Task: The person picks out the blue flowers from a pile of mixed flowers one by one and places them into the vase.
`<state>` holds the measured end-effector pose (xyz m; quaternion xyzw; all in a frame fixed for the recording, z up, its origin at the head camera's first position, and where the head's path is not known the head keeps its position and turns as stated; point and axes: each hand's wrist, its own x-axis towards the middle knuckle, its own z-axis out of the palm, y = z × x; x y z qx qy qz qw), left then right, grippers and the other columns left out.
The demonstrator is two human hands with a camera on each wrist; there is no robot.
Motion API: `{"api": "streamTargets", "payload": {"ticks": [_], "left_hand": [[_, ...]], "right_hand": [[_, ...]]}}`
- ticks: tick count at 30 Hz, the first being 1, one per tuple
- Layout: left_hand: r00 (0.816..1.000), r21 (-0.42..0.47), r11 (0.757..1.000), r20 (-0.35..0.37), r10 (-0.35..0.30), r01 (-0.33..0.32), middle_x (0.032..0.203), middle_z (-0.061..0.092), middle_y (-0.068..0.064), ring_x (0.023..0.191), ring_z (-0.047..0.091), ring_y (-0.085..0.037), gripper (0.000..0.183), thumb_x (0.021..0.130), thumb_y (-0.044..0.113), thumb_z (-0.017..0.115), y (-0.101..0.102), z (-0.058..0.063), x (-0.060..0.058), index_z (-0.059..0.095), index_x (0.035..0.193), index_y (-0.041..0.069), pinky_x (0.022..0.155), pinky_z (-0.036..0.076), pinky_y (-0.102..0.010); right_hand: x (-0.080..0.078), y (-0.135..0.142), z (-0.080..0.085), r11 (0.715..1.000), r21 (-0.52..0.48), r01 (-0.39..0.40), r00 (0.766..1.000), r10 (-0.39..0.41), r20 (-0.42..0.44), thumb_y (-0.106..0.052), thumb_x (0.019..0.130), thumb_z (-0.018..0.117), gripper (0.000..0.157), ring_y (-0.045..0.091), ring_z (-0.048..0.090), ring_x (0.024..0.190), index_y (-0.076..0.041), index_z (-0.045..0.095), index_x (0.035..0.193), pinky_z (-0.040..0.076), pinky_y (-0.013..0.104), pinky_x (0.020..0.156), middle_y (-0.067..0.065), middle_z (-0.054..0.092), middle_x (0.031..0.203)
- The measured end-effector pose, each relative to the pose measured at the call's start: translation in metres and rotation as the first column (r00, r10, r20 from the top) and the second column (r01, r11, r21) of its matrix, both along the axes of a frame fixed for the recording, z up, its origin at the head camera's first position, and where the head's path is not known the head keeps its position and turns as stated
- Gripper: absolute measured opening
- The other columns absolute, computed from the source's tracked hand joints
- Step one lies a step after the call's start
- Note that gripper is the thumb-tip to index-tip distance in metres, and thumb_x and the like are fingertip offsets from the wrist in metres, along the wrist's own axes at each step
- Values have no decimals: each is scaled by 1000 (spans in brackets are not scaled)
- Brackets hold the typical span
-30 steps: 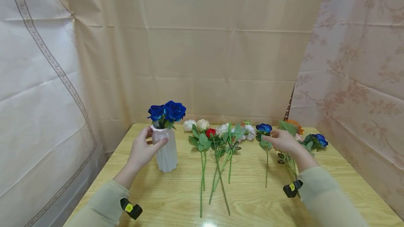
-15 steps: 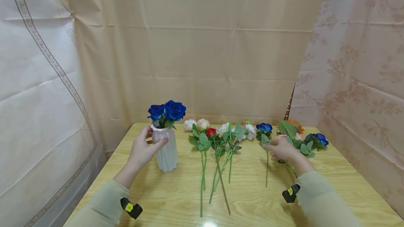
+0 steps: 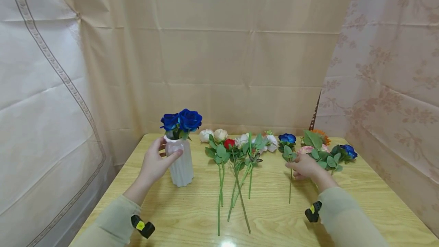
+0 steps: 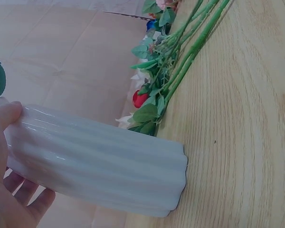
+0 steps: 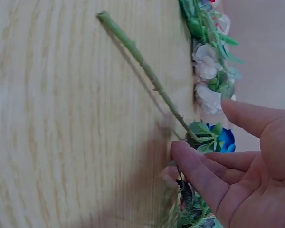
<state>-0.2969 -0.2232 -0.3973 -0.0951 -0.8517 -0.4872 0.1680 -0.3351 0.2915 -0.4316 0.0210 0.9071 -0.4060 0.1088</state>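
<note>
A white fluted vase (image 3: 181, 169) stands upright at the table's left, with two blue roses (image 3: 189, 120) in its mouth. My left hand (image 3: 155, 162) grips it just below the rim, thumb (image 4: 8, 113) on one side and fingers on the other. At the right, a single blue rose (image 3: 287, 138) lies with its stem (image 5: 149, 73) pointing toward me. My right hand (image 3: 308, 167) is beside that stem, just below the leaves. In the right wrist view its thumb (image 5: 249, 116) and forefinger (image 5: 194, 166) are spread apart; nothing is pinched between them.
Several flowers lie mid-table: white roses (image 3: 220, 135), a red rose (image 3: 228, 143) and long green stems (image 3: 219, 201). Right of my right hand are pink blooms (image 3: 304, 150), an orange flower (image 3: 321, 136) and another blue rose (image 3: 348, 151). A beige curtain (image 3: 219, 56) hangs behind the table.
My right hand has moved down and slightly left, from the blue rose's leaves toward its stem, uncovering pink blooms behind it. The left hand and vase have stayed put.
</note>
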Motion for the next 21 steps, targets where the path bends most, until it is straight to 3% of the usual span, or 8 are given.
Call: {"api": "streamTargets", "payload": {"ticks": [5, 10, 13, 21], "left_hand": [[1000, -1, 1000, 1, -1, 1, 140, 54, -10, 128, 50, -34, 79, 88, 56, 75, 0, 0, 0, 46, 146, 11, 102, 48, -56], [1000, 4, 1000, -4, -4, 4, 140, 54, -11, 128, 50, -34, 78, 89, 55, 75, 0, 1, 1, 46, 146, 10, 102, 48, -56], [1000, 7, 1000, -5, -7, 7, 140, 54, -11, 128, 51, -33, 78, 89, 54, 75, -1, 1, 1, 46, 146, 10, 102, 49, -55], [1000, 7, 1000, -1, -13, 13, 140, 54, -10, 128, 51, -34, 78, 89, 54, 75, -1, 0, 1, 46, 146, 10, 102, 48, -55]], "right_hand": [[-3, -1, -4, 999, 33, 8, 1000, -8, -8, -15, 98, 66, 55, 20, 63, 64, 25, 44, 129, 61, 35, 62, 28, 58, 103], [-8, -6, -11, 998, 52, 24, 1000, -24, -6, -11, 94, 70, 23, 17, 63, 57, 10, 64, 91, 60, 33, 59, 13, 60, 74], [-13, -7, -15, 997, 71, 24, 1000, -24, -12, -8, 90, 72, 19, 14, 62, 53, 1, 64, 75, 60, 30, 57, 7, 58, 67], [-15, -8, -19, 992, 117, 53, 999, -51, -18, 1, 80, 71, 14, 14, 65, 52, -1, 61, 71, 58, 27, 54, 11, 62, 70]]}}
